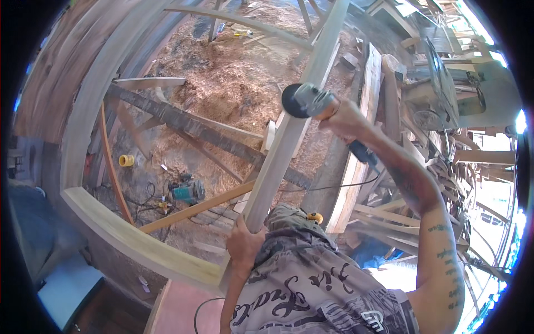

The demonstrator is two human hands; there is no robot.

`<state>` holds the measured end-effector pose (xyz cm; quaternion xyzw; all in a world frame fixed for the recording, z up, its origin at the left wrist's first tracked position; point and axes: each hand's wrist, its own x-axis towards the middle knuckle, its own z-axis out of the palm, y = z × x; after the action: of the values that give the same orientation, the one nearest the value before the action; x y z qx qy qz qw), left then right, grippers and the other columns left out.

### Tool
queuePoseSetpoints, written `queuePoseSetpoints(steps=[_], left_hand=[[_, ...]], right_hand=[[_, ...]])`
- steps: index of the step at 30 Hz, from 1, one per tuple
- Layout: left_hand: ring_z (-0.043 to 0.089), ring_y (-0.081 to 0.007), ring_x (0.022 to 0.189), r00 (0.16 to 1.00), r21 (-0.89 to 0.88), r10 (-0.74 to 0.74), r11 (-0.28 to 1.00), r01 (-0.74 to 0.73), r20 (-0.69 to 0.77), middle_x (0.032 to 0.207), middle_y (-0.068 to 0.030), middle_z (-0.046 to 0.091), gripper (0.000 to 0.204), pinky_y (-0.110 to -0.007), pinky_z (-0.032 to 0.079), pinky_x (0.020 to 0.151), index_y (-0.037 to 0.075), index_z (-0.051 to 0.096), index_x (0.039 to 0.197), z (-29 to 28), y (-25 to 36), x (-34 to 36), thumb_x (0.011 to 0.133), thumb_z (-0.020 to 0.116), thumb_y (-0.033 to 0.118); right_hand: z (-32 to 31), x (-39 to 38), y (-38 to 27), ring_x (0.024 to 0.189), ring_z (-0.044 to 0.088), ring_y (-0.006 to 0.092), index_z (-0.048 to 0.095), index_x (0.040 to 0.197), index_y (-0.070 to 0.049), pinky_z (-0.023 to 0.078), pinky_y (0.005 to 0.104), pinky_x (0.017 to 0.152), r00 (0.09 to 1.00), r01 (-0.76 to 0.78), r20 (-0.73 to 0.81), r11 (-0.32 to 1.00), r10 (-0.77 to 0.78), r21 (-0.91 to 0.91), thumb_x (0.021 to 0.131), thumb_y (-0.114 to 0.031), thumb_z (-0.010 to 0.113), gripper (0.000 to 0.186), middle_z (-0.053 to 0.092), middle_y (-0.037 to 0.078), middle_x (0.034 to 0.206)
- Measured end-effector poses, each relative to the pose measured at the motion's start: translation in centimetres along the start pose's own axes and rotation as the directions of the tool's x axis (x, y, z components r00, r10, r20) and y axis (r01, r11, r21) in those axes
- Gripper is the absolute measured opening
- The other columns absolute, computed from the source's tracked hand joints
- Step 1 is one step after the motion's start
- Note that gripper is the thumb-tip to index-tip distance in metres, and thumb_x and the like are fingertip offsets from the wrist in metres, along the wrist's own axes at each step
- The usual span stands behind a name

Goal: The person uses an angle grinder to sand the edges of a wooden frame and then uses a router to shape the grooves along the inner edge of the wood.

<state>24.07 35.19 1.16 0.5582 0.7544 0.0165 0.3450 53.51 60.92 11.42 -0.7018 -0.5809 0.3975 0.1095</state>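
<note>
The floor (222, 78) is covered in sawdust and shavings. On it lie 1 teal power tool (188, 191), 1 yellow roll (127, 160), dark cables (146, 201) and loose timber offcuts (350, 60).

My right hand (346, 118) holds a grinder (307, 101) on a long plank (289, 133), my left hand (245, 240) grips the plank's end

The grinder (305, 101) sits on the beam (289, 133), the router (188, 192) below left.

My left hand (243, 240) is low, close to my chest, with fingers curled tight. My right arm stretches far out, and my right hand (346, 118) is squeezed shut.
</note>
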Motion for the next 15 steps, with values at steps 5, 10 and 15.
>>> queuePoseSetpoints(steps=[5, 10, 15], left_hand=[[0.070, -0.0432, 0.083, 0.996, -0.026, 0.046, 0.999, -0.048, -0.071, 0.097, -0.0230, 0.070, 0.065, -0.052, 0.057, 0.074, 0.002, 0.058, 0.120, 0.6, -0.4, 0.2, 0.074, 0.078, 0.042], [0.070, -0.0437, 0.083, 0.997, -0.061, 0.042, 0.997, -0.046, -0.066, 0.094, -0.0240, 0.070, 0.066, -0.052, 0.057, 0.073, 0.001, 0.057, 0.122, 0.5, -0.6, 0.2, 0.073, 0.078, 0.039], [0.070, -0.0449, 0.080, 0.999, -0.064, 0.053, 0.997, -0.054, -0.009, 0.090, -0.0262, 0.069, 0.063, -0.053, 0.057, 0.072, 0.000, 0.056, 0.122, -0.6, -0.1, 0.2, 0.074, 0.077, 0.035]], right_hand=[[3.3, -3.8, -0.2, 0.075, 0.067, 0.0158, 0.069, 0.107, -0.002, 0.055, 0.0342, 0.073, 0.987, 0.048, 0.156, 0.992, -0.029, -0.117, 0.065, -0.009, 0.083, 0.044, 0.072, 0.009, 0.085], [2.4, -4.3, 1.1, 0.082, 0.067, 0.0139, 0.071, 0.106, -0.003, 0.055, 0.0330, 0.078, 0.986, 0.088, 0.150, 0.993, -0.075, -0.082, 0.067, -0.010, 0.085, 0.042, 0.074, 0.008, 0.090], [-3.0, 1.9, 3.4, 0.080, 0.069, 0.0182, 0.072, 0.104, -0.004, 0.055, 0.0328, 0.075, 0.999, 0.048, 0.003, 0.992, -0.048, -0.118, 0.065, -0.010, 0.080, 0.040, 0.073, 0.007, 0.085]])
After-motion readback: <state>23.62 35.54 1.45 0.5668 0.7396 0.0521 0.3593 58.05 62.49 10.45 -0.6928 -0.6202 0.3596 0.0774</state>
